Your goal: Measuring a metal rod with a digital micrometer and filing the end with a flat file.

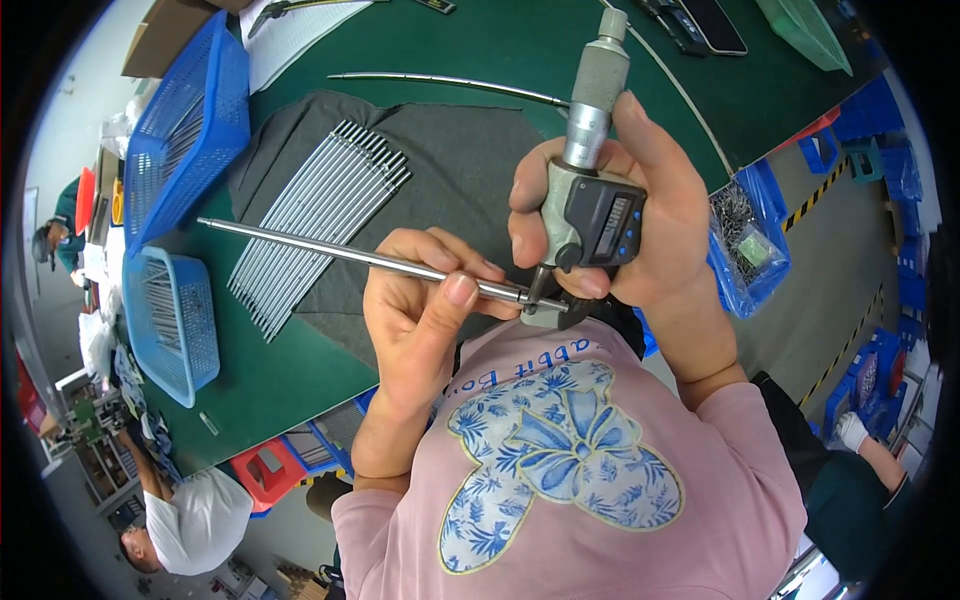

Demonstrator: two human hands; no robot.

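Observation:
In my left hand (415, 315), thumb and fingers pinch a slim shiny metal rod (330, 247) that points off to the left. The rod's stepped right end sits in the jaw of a digital micrometer (590, 195). My right hand (655, 200) is wrapped round the micrometer's body, its thimble pointing up and its small display facing right. On a dark grey cloth (450, 130) to the left, several similar metal rods (310, 230) lie side by side in a slanted row. Behind the micrometer, a longer thin rod (440, 78) lies across the green table (290, 385).
Two blue plastic baskets (205, 130) with rods stand at the left; the nearer is a lighter blue basket (200, 330). A phone (712, 25) and a green tray (805, 35) lie far right. A lined blue bin (745, 290) holds metal parts. Other people (195, 520) work nearby.

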